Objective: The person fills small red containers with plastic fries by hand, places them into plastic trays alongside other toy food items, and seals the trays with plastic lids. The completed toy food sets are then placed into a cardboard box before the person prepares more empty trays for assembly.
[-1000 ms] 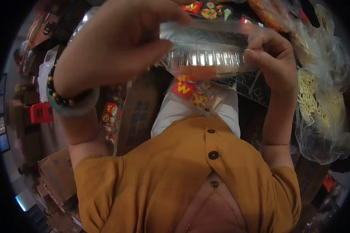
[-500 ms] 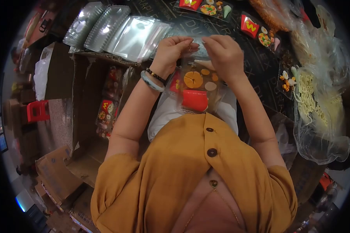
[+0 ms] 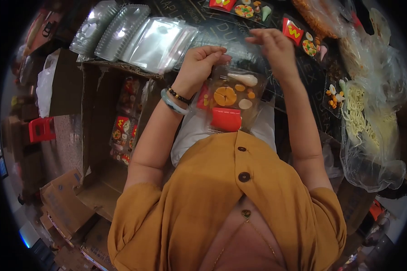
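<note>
A clear plastic pack (image 3: 233,97) hangs or rests above my lap, with a red piece, an orange disc and smaller pale and orange pieces inside. My left hand (image 3: 205,63) is closed in a pinch at the top left edge of this pack; what lies between the fingertips is too small to make out. My right hand (image 3: 274,47) is raised above and right of the pack, fingers apart and slightly curled, apparently holding nothing. Left of my left hand lies a stack of flat clear bags (image 3: 156,43).
Clear plastic trays (image 3: 122,31) stand at the upper left. An open cardboard box (image 3: 97,131) with filled packs (image 3: 121,131) is at the left. More filled packs (image 3: 303,38) lie on the dark table. Bags of noodle-like pieces (image 3: 359,113) are at the right.
My right hand has moved up and to the right, away from my left hand, and its fingers have opened. More of the pack's top now shows. My left hand has hardly moved.
</note>
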`<state>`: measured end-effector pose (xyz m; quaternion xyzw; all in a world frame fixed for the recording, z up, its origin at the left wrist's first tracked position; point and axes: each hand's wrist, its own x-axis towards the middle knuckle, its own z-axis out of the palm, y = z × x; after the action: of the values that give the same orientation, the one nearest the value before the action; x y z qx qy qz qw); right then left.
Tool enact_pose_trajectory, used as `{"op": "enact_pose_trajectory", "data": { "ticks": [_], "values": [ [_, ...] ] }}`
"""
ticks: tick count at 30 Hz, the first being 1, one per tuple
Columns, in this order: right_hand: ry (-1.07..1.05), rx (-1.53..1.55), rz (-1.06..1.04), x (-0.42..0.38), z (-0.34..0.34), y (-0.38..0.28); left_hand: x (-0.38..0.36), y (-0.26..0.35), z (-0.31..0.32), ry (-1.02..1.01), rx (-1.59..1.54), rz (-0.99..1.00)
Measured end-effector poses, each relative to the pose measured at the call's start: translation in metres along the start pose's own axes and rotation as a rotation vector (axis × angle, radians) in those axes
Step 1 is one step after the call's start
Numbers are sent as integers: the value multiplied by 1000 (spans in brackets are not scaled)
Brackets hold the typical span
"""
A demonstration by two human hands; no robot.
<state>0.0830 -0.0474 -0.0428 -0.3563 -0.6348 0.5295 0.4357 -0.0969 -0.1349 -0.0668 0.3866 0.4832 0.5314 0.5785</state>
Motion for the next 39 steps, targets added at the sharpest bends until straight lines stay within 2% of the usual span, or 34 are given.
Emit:
{"op": "enact_pose_trajectory", "data": {
  "ticks": [2,4,6,7,9,11,13,14,16,18,19,20,22,24,25,27,28,30,32,34,35,39],
  "values": [
    [191,415,142,10,-54,-5,1,0,-1,-3,0,10],
    [262,800,150,10,-135,8,2,-2,-3,-6,-32,9],
    [556,347,25,-7,-170,9,4,-5,-5,-10,-64,9],
    [484,162,61,-19,-167,1,5,-7,-6,-12,-84,22],
    [372,-100,294,-32,-117,-10,7,-10,-9,-19,-103,32],
    [40,-448,249,-44,-66,-11,11,-12,-11,-71,-141,46],
    [-155,-380,236,-38,-53,0,9,-10,-10,-94,-157,40],
    [-152,-376,238,-41,-51,0,7,-8,-11,-100,-175,44],
    [-223,-157,120,-49,-43,-4,-4,-4,-18,-139,-104,87],
    [-356,-267,72,-69,-42,-8,-18,-4,-26,-176,-40,128],
    [-368,-338,-32,-76,-38,2,-24,-8,-31,-230,51,183],
    [-371,-338,-29,-79,-37,8,-30,-15,-33,-283,140,235],
    [-308,-443,-160,-82,-36,15,-36,-20,-27,-228,61,242],
    [-311,-459,-206,-83,-33,15,-45,-10,-18,59,-472,-65],
    [-309,-480,-253,-83,-32,15,-45,-10,-17,58,-468,-66],
    [-305,-470,-267,-84,-32,18,-43,-12,-12,160,-291,-274],
    [-302,-460,-278,-86,-32,19,-44,-14,-7,155,-292,-273],
    [-295,-456,-275,-89,-32,22,-46,-21,3,106,2,-209],
    [-280,-450,-274,-93,-34,22,-44,-32,-2,83,52,-201],
    [-317,-519,-195,-101,-41,22,-44,-38,-1,60,104,-198],
    [-310,-517,-197,-109,-48,20,-45,-37,0,89,31,-196],
    [-338,-326,301,-167,-110,-13,-50,-40,-9,128,-230,-203]
  ]
}}
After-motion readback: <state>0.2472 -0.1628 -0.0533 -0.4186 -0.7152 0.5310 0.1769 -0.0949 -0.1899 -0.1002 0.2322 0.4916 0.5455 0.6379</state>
